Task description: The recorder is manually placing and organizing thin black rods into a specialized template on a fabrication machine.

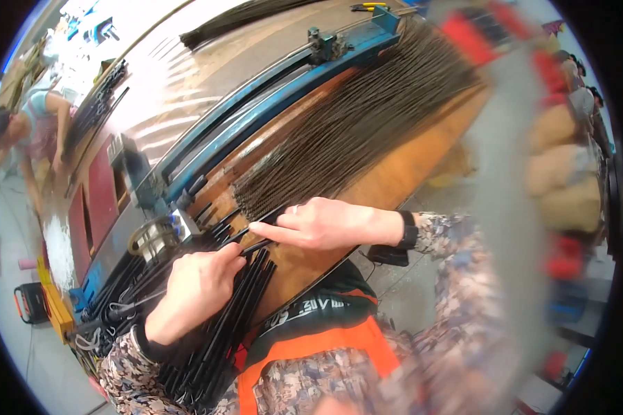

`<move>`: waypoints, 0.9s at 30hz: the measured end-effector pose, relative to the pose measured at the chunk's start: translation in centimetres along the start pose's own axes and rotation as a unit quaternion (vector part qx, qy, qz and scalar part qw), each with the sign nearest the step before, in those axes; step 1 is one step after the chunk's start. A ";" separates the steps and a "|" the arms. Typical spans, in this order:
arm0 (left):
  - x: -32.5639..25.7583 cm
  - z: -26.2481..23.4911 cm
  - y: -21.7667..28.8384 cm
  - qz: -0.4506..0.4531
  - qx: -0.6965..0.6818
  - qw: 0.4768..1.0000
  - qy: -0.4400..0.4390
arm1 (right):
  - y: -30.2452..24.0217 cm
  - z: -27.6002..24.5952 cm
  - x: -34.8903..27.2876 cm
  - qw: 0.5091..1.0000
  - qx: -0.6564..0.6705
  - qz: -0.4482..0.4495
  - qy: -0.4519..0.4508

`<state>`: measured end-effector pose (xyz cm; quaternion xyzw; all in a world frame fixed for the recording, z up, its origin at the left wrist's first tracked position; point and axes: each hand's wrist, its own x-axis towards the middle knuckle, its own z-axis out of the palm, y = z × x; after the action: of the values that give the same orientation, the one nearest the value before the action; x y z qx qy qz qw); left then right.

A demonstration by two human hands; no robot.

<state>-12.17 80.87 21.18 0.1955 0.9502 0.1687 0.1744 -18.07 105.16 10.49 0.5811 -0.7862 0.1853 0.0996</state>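
My left hand [199,282] is closed, thumb and fingers pinched on the end of a thin black rod [257,245]. My right hand [318,225] lies just to its right, index finger stretched along the rod and the other fingers curled; what its palm covers is hidden. Right beyond my hands, a wide bundle of thin dark twisted rods [353,124] covers the bench. More black rods [218,328] lie loosely piled below and beside my left hand. A metal clamp-like fixture [160,238] stands just left of my hands.
A long blue metal rail [270,104] runs along the wooden bench [394,173], with a sliding block [323,47] at its far end. Yellow-handled pliers [368,7] lie at the back. Another person [38,124] works at the far left. Red objects and sacks blur at right.
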 end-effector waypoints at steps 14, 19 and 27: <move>3.6 -3.1 -6.1 0.156 0.234 0.941 0.189 | 8.3 -1.1 -3.7 0.942 -0.102 0.228 0.222; 1.3 -2.0 -5.0 0.195 0.213 0.939 0.190 | 5.7 -2.5 -0.7 0.952 -0.063 0.120 0.274; 1.3 -5.2 -3.6 0.169 0.177 0.955 0.170 | 9.1 -1.7 0.4 0.949 -0.100 0.094 0.285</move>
<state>-16.50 76.95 24.05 0.3492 0.9336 0.0561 -0.0581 -26.97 107.87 10.59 0.4147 -0.7906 0.2723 0.3590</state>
